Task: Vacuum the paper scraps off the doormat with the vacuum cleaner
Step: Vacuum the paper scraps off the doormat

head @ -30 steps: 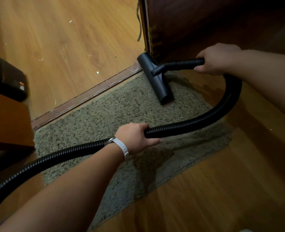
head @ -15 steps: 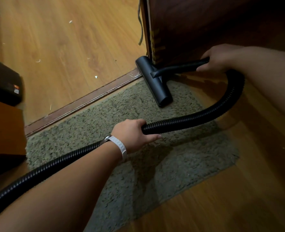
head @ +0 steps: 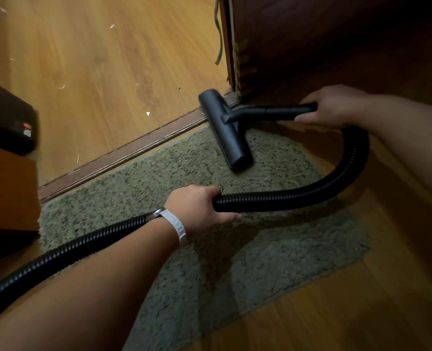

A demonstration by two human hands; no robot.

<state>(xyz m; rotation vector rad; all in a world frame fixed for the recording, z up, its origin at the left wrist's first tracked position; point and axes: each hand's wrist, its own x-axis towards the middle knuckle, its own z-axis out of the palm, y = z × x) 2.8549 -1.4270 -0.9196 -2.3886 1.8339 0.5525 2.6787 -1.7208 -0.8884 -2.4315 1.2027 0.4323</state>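
A shaggy grey-green doormat (head: 273, 262) lies on the wooden floor along a dark threshold strip (head: 123, 158). The black floor nozzle (head: 225, 130) rests on the mat's far corner, its far end over the threshold by the door. My right hand (head: 334, 106) grips the black wand (head: 268, 114) behind the nozzle. The ribbed black hose (head: 324, 183) loops from the wand across the mat, and my left hand (head: 199, 206), with a white wristband, is closed around it mid-mat. I see no paper scraps on the mat.
Small white paper scraps (head: 147, 113) lie on the lighter floor beyond the threshold. A dark wooden door (head: 311, 41) stands at the top right. A black box-like object (head: 7, 117) and an orange-brown furniture edge (head: 7, 188) sit at the left.
The nozzle has shifted slightly toward the door and threshold, and my right hand has moved right along with the wand. My left hand keeps its hold on the hose.
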